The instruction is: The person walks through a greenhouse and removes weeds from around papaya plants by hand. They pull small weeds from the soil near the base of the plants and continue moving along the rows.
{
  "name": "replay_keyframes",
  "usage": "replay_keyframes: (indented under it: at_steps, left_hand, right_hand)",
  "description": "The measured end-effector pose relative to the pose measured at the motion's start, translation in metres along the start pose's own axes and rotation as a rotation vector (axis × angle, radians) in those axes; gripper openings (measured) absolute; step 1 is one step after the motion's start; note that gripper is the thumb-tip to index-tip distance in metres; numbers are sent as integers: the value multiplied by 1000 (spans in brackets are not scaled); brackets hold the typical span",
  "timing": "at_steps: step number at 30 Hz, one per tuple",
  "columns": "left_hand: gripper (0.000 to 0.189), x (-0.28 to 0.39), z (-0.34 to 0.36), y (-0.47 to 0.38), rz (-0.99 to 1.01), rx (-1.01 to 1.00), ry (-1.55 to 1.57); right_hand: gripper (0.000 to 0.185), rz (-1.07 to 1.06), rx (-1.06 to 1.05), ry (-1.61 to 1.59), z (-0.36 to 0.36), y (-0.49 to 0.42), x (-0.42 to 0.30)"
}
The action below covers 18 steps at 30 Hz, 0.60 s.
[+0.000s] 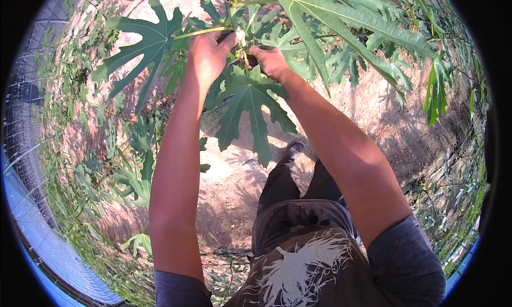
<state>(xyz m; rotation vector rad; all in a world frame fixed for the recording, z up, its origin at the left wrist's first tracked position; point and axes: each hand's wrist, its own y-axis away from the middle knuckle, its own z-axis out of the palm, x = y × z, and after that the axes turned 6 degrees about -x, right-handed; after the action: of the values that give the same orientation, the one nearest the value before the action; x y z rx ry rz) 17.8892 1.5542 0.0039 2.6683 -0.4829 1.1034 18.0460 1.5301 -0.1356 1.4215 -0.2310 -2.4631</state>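
Observation:
Both hands are raised at the top of the view, around the upright green stem (233, 15) of a plant with deeply lobed leaves, likely a fig. My left hand (208, 53) is closed on the stem, thumb pressed along it, just below a leaf stalk (200, 32) that runs left to a broad leaf (154, 43). Slightly lower, on the stem's right side, my right hand (272, 62) pinches at the stem with curled fingers, partly in shadow. Another lobed leaf (252, 95) hangs under the hands. A large leaf (304, 7) spreads above the right hand.
Sunlit bare soil (228, 187) lies under the plants. More leafy plants (140, 179) stand to the left, and others (436, 87) to the right. Wire mesh (28, 87) and a blue sheet-like surface (60, 259) curve along the left rim. My shoe (296, 149) rests on the soil.

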Motion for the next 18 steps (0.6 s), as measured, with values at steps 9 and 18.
replay_keyframes:
  at_steps: [9,18]
  left_hand:
    - [36,-1,2,1,15,3,-10]
    - [33,3,3,3,47,35,-8]
  right_hand:
    - [30,3,-10,-174,-27,10,-7]
    - [38,4,68,316,8,22,4]
